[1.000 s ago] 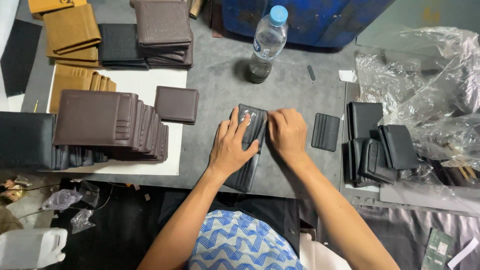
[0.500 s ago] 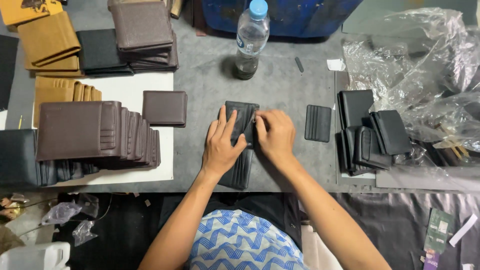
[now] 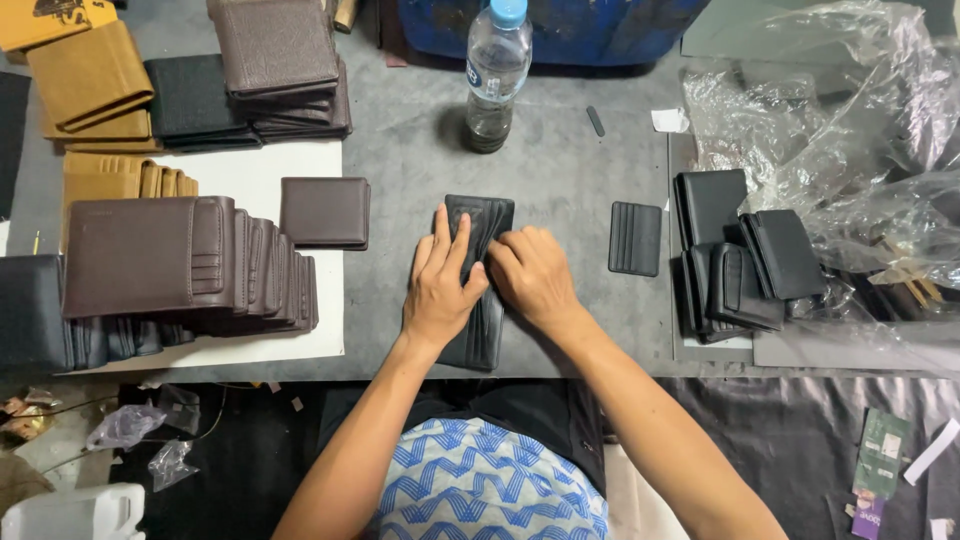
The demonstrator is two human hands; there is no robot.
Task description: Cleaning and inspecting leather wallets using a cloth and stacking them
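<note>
A long black wallet [image 3: 480, 220] lies opened flat on the grey table mat, running from near the front edge toward the middle. My left hand [image 3: 442, 288] presses flat on its left half, fingers stretched along the leather. My right hand [image 3: 533, 278] rests on its right side with fingers curled, pinching at the wallet's middle. Both hands cover most of the wallet; only its far end and near end show.
A small black card holder [image 3: 635, 238] lies to the right, and beyond it a pile of black wallets [image 3: 745, 262] beside crumpled clear plastic [image 3: 850, 150]. A water bottle [image 3: 495, 70] stands behind. Left are rows of brown wallets [image 3: 190, 265], one single brown wallet [image 3: 324, 212], tan wallets [image 3: 90, 85].
Both hands stay on the black wallet; the fingers have shifted slightly along it. The view has drifted a little, otherwise nothing on the table moved.
</note>
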